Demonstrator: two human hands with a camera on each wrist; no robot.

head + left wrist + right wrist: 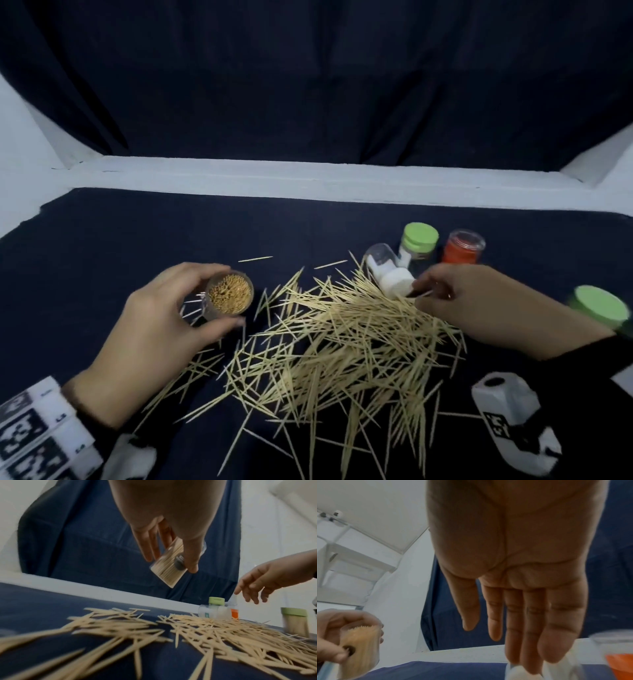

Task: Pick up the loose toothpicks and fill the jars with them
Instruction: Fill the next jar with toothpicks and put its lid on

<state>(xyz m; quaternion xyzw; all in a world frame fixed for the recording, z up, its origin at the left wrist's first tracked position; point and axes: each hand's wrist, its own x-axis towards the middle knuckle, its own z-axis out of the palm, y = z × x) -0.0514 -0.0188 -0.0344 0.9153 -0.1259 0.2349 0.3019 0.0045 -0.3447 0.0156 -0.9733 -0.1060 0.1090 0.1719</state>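
While the left hand (pixel 147 329) grips the open jar (pixel 228 295) with its fingers (pixel 149 545) and thumb curled round the clear wall, the jar is held off the worktop (pixel 102 246), tilted, and packed with toothpicks standing on end. The right hand (pixel 486 301) is stretched over the far right edge of the loose toothpicks (pixel 342 342), fingers (pixel 529 622) straight and together, holding nothing; their tips are at a white-capped jar (pixel 387 270) that lies on its side against the heap. The loose toothpicks are spread in a dense heap on the dark cloth between the hands, with strays toward the near edge. Behind the lying jar stand a green-lidded jar (pixel 418 245) and an orange jar (pixel 462 247), side by side. Another green-lidded jar (pixel 599 308), blurred, stands at the right edge, beside the right wrist.
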